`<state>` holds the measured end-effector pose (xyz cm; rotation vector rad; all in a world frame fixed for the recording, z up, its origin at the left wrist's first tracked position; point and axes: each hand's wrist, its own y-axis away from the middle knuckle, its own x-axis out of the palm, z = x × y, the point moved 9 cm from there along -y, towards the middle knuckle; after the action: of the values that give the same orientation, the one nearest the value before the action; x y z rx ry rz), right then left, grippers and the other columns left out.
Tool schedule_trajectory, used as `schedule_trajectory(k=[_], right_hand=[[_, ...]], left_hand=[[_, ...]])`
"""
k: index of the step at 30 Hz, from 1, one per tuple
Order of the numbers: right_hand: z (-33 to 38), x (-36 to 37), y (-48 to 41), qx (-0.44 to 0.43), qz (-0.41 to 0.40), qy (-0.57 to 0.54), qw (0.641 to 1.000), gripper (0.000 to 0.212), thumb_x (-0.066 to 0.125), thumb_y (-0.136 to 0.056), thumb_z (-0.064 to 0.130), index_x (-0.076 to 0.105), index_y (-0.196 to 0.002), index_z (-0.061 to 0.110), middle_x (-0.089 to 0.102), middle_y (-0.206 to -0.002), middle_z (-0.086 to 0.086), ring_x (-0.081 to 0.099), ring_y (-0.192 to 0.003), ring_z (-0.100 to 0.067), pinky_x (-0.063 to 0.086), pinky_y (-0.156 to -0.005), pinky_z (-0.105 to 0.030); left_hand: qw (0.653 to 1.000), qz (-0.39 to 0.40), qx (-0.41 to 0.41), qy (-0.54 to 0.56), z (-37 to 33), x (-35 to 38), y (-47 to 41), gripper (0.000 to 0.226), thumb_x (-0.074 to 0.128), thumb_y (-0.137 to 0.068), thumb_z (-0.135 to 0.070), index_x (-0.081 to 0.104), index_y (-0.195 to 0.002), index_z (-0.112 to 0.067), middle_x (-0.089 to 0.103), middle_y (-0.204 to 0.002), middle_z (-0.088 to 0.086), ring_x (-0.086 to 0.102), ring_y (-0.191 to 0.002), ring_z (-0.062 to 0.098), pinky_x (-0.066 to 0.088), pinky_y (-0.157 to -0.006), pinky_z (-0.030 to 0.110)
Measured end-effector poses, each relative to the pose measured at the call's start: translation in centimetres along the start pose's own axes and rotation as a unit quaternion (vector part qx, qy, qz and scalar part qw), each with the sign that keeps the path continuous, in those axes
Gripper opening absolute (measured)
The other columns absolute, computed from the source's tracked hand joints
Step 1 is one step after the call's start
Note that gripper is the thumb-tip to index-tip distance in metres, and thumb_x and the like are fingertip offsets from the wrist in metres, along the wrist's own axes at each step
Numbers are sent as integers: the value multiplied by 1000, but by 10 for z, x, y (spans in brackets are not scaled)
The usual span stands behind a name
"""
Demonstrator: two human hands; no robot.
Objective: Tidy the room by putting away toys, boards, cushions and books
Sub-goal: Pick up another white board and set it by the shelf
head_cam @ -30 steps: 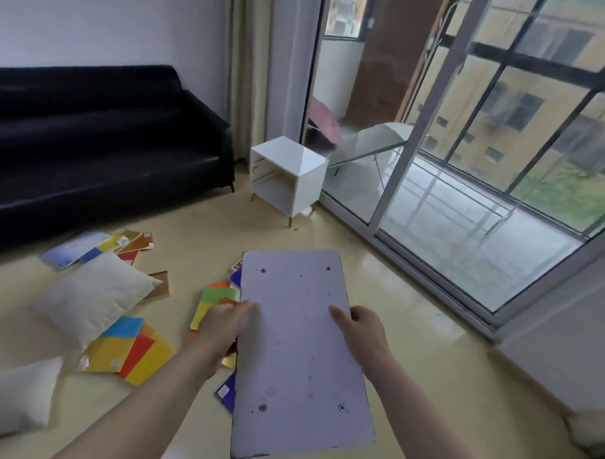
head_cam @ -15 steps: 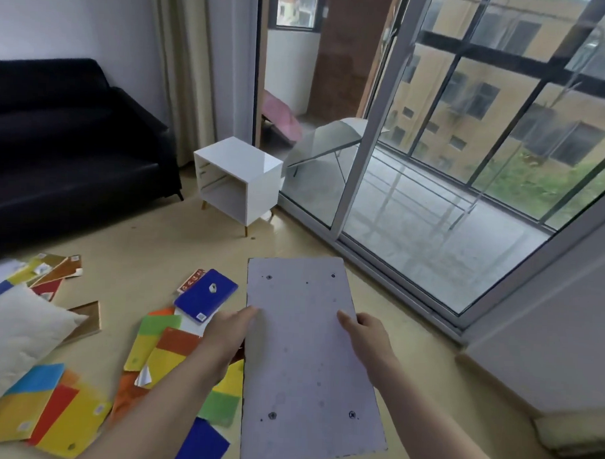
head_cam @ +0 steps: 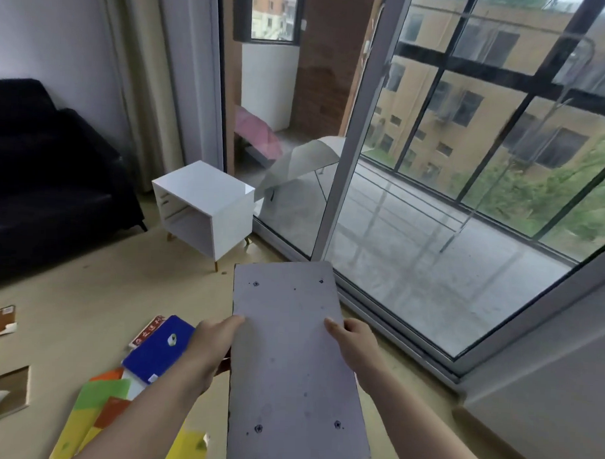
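The white cabinet [head_cam: 206,205] has drawn nearer, and the grey board [head_cam: 289,366], held flat above the floor [head_cam: 86,297], stays pinched at its side edges by the left hand [head_cam: 211,343] and right hand [head_cam: 355,344], thumbs on top.

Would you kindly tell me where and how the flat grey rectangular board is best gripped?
Grip the flat grey rectangular board by its two long edges near mid-length, one hand from each side, as the left hand and right hand do now. It is thin, wide and long, so opposed side grips with thumbs on top likely keep it level.
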<state>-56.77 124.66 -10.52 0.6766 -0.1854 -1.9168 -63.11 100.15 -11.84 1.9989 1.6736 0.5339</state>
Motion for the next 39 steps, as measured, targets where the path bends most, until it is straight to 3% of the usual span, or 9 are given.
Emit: schedule_trajectory(k=[5, 8, 10, 15, 19, 23, 26, 30, 39], right_hand=[[31, -29, -91, -17, 40, 4, 999, 26, 58, -93, 32, 55, -82, 9, 57, -80, -7, 54, -71, -22, 38, -64, -29], [57, -47, -143, -33, 57, 26, 997, 30, 58, -94, 30, 47, -73, 11, 51, -73, -6, 49, -64, -20, 34, -58, -28], [79, -52, -172, -54, 66, 48, 995, 33, 59, -93, 30, 43, -70, 13, 48, -69, -4, 46, -62, -19, 32, -56, -28], [115, -35, -230, -79, 122, 80, 986, 35, 59, -91, 34, 57, -84, 1, 55, -77, -6, 53, -67, -19, 38, -59, -28], [139, -5, -272, -97, 150, 101, 979, 28, 59, -92, 31, 46, -77, 11, 44, -69, -4, 42, -60, -17, 29, -55, -27], [155, 36, -311, -97, 176, 113, 973, 29, 59, -92, 31, 43, -77, 13, 40, -69, -4, 39, -61, -17, 27, -56, -27], [168, 71, -341, -93, 195, 119, 969, 30, 60, -91, 31, 42, -76, 12, 38, -70, -7, 37, -62, -17, 24, -57, -28], [188, 125, -383, -69, 225, 144, 961, 28, 60, -91, 34, 49, -79, 11, 47, -75, -8, 46, -66, -19, 31, -58, -27], [237, 216, -460, -55, 293, 173, 939, 29, 60, -92, 35, 52, -83, 8, 51, -78, -6, 49, -70, -20, 37, -61, -28]], left_hand=[[999, -41, 3, 22, -39, 47, -57, 29, 57, -88, -26, 67, -96, 0, 66, -88, 18, 62, -82, 32, 50, -71, 38], [997, -58, 1, 45, -63, 71, -84, 28, 57, -89, -23, 68, -96, 3, 67, -85, 18, 63, -80, 32, 51, -70, 38], [995, -74, 1, 63, -76, 79, -98, 28, 56, -89, -20, 67, -95, 6, 66, -80, 17, 62, -76, 31, 51, -68, 37], [988, -121, -4, 99, -97, 79, -131, 21, 56, -87, -17, 66, -84, 2, 63, -65, 11, 59, -62, 27, 53, -68, 38], [980, -157, -2, 121, -113, 64, -157, 23, 55, -89, -16, 59, -70, -3, 54, -48, 3, 50, -46, 20, 46, -59, 32], [971, -183, 3, 155, -129, 38, -189, 18, 60, -82, -20, 63, -79, -3, 61, -72, 16, 57, -63, 28, 46, -64, 34], [964, -192, -27, 184, -134, 17, -217, 25, 63, -58, -26, 61, -74, -8, 56, -67, 12, 52, -62, 25, 44, -64, 34], [957, -204, -60, 198, -135, -23, -267, 40, 64, -41, -35, 59, -73, -11, 59, -71, 13, 55, -67, 25, 44, -67, 36], [936, -272, -86, 208, -158, -85, -348, 39, 61, -69, -33, 65, -88, 2, 66, -79, 19, 60, -68, 28, 43, -62, 32]])
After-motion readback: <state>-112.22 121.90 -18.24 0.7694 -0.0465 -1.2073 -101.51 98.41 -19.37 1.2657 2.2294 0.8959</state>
